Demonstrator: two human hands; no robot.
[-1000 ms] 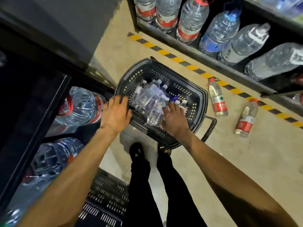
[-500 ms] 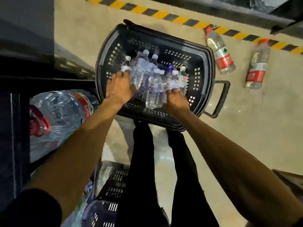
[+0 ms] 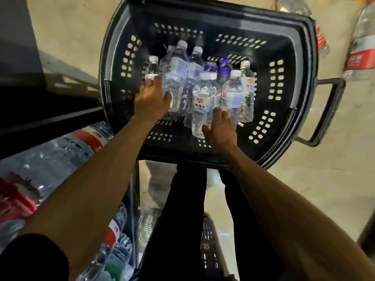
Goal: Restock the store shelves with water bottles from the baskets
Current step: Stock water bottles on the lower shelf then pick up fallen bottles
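Both hands are reaching into the basket (image 3: 300, 63); bottles (image 3: 203, 102) are lying there, long axes running near to far, caps far. The left hand (image 3: 151, 104) is curling half-closed around the left bottle (image 3: 152, 71); the right hand (image 3: 221, 128) is spreading open against a near bottle, gripping nothing yet.

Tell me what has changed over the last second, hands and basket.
Both hands went from the basket's near rim in among the bottles: the left hand now touches the leftmost small bottle, the right hand a front bottle. Neither clearly grips. The view closed in. The black basket and its bottles stayed put.
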